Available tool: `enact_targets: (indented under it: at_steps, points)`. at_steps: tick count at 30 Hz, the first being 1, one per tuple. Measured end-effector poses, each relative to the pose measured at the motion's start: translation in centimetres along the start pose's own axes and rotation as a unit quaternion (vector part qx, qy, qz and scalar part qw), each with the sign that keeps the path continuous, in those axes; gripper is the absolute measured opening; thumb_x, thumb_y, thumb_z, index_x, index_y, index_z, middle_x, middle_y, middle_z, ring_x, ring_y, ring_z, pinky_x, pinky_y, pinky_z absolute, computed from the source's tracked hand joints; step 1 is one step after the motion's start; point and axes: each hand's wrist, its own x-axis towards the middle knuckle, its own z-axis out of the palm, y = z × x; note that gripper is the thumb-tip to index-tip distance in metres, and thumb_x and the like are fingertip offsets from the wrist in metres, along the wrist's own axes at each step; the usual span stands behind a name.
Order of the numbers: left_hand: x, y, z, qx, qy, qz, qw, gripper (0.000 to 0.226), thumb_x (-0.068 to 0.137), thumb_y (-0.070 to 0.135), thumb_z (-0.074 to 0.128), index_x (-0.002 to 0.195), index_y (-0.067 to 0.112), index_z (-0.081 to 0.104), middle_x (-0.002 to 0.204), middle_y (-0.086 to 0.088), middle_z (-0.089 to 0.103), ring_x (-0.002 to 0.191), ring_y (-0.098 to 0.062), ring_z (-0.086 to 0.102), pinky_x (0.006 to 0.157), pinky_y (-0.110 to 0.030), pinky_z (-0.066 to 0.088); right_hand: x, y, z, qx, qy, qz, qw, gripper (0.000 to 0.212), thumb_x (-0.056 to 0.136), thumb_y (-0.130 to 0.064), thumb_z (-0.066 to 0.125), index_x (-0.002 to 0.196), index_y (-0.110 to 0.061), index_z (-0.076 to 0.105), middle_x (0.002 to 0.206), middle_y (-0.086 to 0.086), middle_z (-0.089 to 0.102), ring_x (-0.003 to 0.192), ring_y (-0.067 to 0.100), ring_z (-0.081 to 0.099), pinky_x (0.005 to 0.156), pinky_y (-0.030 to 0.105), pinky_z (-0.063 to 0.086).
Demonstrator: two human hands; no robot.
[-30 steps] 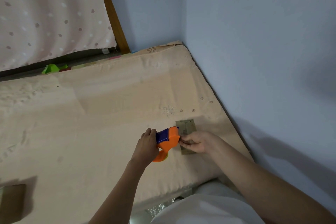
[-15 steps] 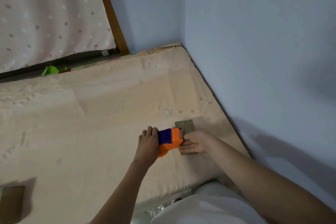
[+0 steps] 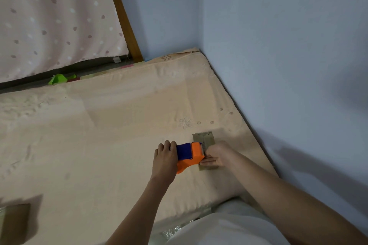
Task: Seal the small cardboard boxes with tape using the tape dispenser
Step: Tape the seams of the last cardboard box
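A person's left hand wraps its fingers around an orange-and-blue plastic tape dispenser, its toothed end pointing right onto a flat cardboard box lying lengthwise away on the peach quilted mattress. The right hand presses nearly straight fingers onto the box.
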Motion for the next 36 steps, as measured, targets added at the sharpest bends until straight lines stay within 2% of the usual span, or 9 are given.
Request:
enact_targets:
  at_steps: [3, 7, 18, 22, 26, 28, 30, 33, 36]
  points:
    - [0.0, 0.5, 0.2, -0.005, -0.006, -0.014, 1.000, 0.046, 0.091, 0.036, 0.063, 0.126, 0.017, 0.041, 0.121, -0.002, 0.049, 0.108, -0.018, 0.047, 0.092, -0.026, 0.042, 0.3, 0.1, 0.0, -0.008, 0.049, -0.018, 0.999, 0.012, 0.098, 0.007, 0.050, 0.105, 0.003, 0.058, 0.087, 0.024, 0.070, 0.067, 0.031, 0.072, 0.042, 0.033, 0.055]
    - [-0.5, 0.3, 0.7, 0.004, -0.007, -0.011, 1.000, 0.041, 0.091, 0.019, 0.060, 0.127, 0.016, 0.040, 0.124, -0.003, 0.049, 0.111, -0.020, 0.047, 0.094, -0.028, 0.042, 0.6, 0.5, -0.8, -0.028, 0.046, -0.030, 0.998, 0.009, 0.094, 0.008, 0.059, 0.102, 0.009, 0.062, 0.086, 0.022, 0.069, 0.067, 0.028, 0.070, 0.052, 0.036, 0.061]
    - [-0.5, 1.1, 1.3, 0.004, 0.004, -0.010, 1.000, 0.048, 0.091, 0.030, 0.065, 0.130, 0.017, 0.039, 0.125, -0.002, 0.047, 0.114, -0.019, 0.046, 0.095, -0.027, 0.041, 2.1, 1.2, -1.9, -0.036, 0.115, -0.049, 0.992, 0.011, 0.087, 0.008, 0.068, 0.097, 0.007, 0.065, 0.085, 0.020, 0.072, 0.059, 0.026, 0.073, 0.057, 0.038, 0.063]
    - [-0.1, 1.3, 1.5, 0.009, 0.009, 0.000, 1.000, 0.050, 0.090, 0.029, 0.067, 0.131, 0.017, 0.041, 0.124, -0.002, 0.048, 0.113, -0.019, 0.048, 0.094, -0.028, 0.043, 2.5, 1.3, -2.1, -0.023, 0.116, -0.047, 0.992, 0.012, 0.087, 0.008, 0.069, 0.098, 0.007, 0.066, 0.085, 0.021, 0.072, 0.059, 0.027, 0.073, 0.055, 0.037, 0.062]
    - [-0.1, 0.0, 1.6, 0.024, 0.001, -0.022, 0.999, 0.051, 0.086, 0.038, 0.071, 0.124, 0.017, 0.044, 0.116, -0.002, 0.051, 0.105, -0.018, 0.050, 0.090, -0.028, 0.044, 2.9, 1.3, -3.4, -0.026, 0.158, -0.065, 0.985, 0.012, 0.078, 0.012, 0.073, 0.088, 0.007, 0.067, 0.080, 0.021, 0.073, 0.063, 0.028, 0.074, 0.063, 0.040, 0.063]
    - [-0.1, -1.5, 2.0, 0.023, 0.011, -0.040, 0.999, 0.054, 0.081, 0.039, 0.075, 0.121, 0.016, 0.048, 0.113, -0.002, 0.053, 0.101, -0.019, 0.051, 0.087, -0.028, 0.046, 2.8, 1.3, -4.8, 0.004, 0.147, -0.077, 0.986, 0.011, 0.078, 0.017, 0.070, 0.085, 0.012, 0.064, 0.083, 0.027, 0.071, 0.069, 0.033, 0.073, 0.063, 0.044, 0.063]
    - [0.0, -2.3, 2.5, 0.020, 0.013, -0.031, 0.999, 0.053, 0.080, 0.041, 0.077, 0.117, 0.015, 0.050, 0.109, -0.003, 0.054, 0.097, -0.019, 0.052, 0.086, -0.029, 0.046, 2.8, 1.3, -5.6, 0.008, 0.130, -0.081, 0.988, 0.013, 0.081, 0.017, 0.069, 0.091, 0.014, 0.062, 0.087, 0.031, 0.069, 0.070, 0.036, 0.071, 0.059, 0.041, 0.063]
    - [0.1, -1.8, 2.8, 0.061, 0.004, -0.023, 0.998, 0.048, 0.084, 0.039, 0.071, 0.119, 0.015, 0.047, 0.111, -0.002, 0.054, 0.102, -0.020, 0.052, 0.095, -0.031, 0.043, 3.1, 1.8, -5.6, -0.001, 0.135, -0.074, 0.988, 0.008, 0.083, 0.017, 0.066, 0.087, 0.012, 0.061, 0.085, 0.030, 0.069, 0.074, 0.038, 0.072, 0.063, 0.041, 0.063]
    - [0.1, -1.5, 3.3, 0.080, -0.012, -0.027, 0.996, 0.048, 0.086, 0.045, 0.065, 0.120, 0.016, 0.046, 0.111, 0.000, 0.053, 0.103, -0.018, 0.054, 0.104, -0.035, 0.038, 3.7, 2.8, -6.1, 0.011, 0.128, -0.059, 0.990, 0.011, 0.083, 0.011, 0.071, 0.086, 0.009, 0.061, 0.084, 0.028, 0.070, 0.076, 0.037, 0.073, 0.072, 0.046, 0.063]
